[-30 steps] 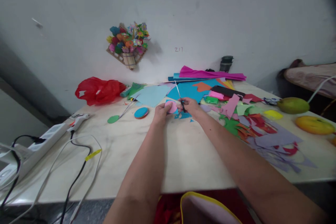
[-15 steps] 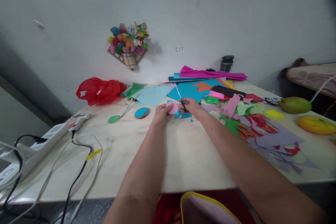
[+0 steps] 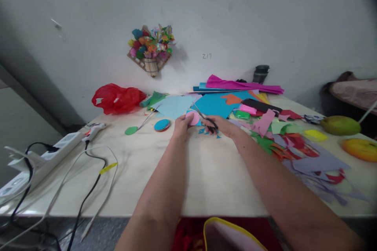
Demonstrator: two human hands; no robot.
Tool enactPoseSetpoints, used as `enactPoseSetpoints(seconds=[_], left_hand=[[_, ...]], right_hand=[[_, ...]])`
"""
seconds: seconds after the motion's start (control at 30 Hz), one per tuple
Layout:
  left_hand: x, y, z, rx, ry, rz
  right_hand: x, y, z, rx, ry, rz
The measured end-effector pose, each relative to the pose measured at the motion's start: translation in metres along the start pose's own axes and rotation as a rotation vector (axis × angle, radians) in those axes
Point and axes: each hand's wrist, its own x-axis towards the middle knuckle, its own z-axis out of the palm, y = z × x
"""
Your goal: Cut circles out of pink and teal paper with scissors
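Head view: the left hand [image 3: 183, 124] pinched a round pink paper disc [image 3: 193, 118] over blue paper at centre; at its three o'clock, the right hand's [image 3: 217, 124] fingers gripped black-handled metal scissors [image 3: 211, 124], bare tabletop [image 3: 216, 172] stretching toward six o'clock.

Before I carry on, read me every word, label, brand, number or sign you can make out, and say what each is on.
"217", handwritten on the wall; the first character could be a "Z".
No other text readable: the yellow tag and green packet are too blurred to tell.
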Motion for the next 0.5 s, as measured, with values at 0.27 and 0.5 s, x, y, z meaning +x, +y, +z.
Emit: enactPoseSetpoints(seconds=[0.27, 0.5], left_hand=[[0.0021, -0.0019, 0.0000, -0.020, -0.005, 0.000], [0.0027, -0.0011, 0.0019, -0.028, 0.021, -0.003]], right_hand=[[0.0008, 0.0031, -0.0024, -0.063, -0.066, 0.005], [-0.0009, 0.0041, -0.0037, -0.021, -0.090, 0.012]])
